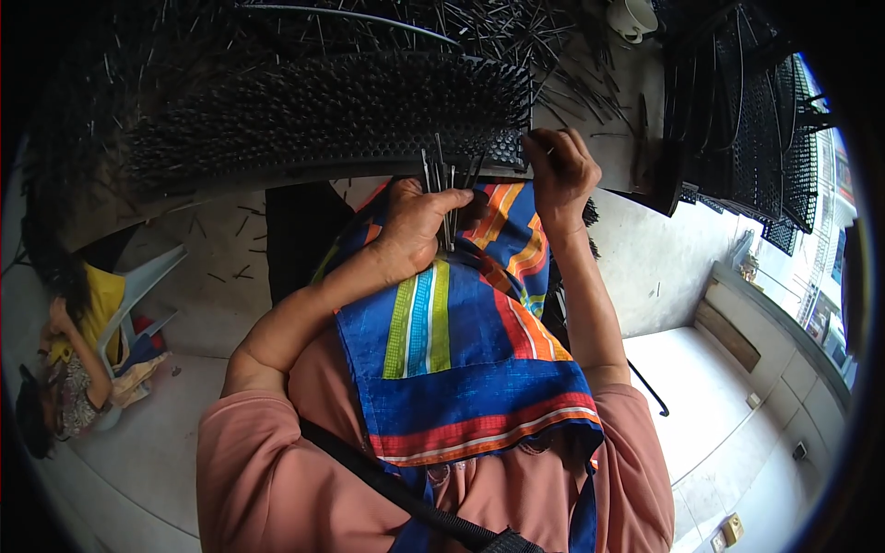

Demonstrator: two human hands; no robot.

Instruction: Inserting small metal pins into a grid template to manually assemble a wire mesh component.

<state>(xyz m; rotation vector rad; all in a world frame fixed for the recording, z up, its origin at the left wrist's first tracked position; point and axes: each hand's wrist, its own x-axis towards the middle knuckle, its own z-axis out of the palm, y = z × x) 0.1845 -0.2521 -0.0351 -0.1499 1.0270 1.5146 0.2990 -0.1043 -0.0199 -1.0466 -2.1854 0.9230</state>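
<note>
Thin, straight dark rods (441, 158) gripped in left hand (417, 226); right hand (564, 175) bunched narrow beside black perforated tray (505, 147), contents unclear.

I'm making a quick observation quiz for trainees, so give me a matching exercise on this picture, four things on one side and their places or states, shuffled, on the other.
Column one
1. Thin, straight, shiny dark rods
2. Rounded white cup
3. Blue cloth apron with multicoloured stripes
4. Long black perforated rack

Column two
A. Worn over the person's front
B. Crowded with upright pieces, some holes bare near its right end
C. In the left hand's grip
D. Near the picture's top edge, to the right of centre

Right pairs: 1-C, 2-D, 3-A, 4-B
</note>
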